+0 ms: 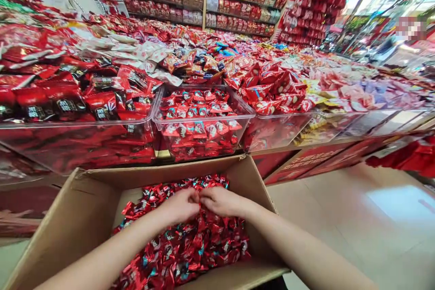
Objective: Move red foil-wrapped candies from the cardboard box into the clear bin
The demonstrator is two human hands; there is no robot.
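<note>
An open cardboard box (173,171) holds a pile of small red wrapped candies (183,244) with teal and white marks. Over the pile, inside the box, my left hand (186,204) and my right hand (217,200) meet fingertip to fingertip. Both have their fingers curled and pressed together; what they hold, if anything, is too small to make out among the red wrappers. Just beyond the box stands a clear plastic bin (204,118), where similar red candies (200,108) lie in rows.
More clear bins of wrapped sweets (112,99) flank the middle bin, and heaps of sweets stretch behind. Shelves of red packets (238,7) stand at the back. Tiled floor (333,217) shows to the right of the box. Red cloth (408,158) hangs at the right edge.
</note>
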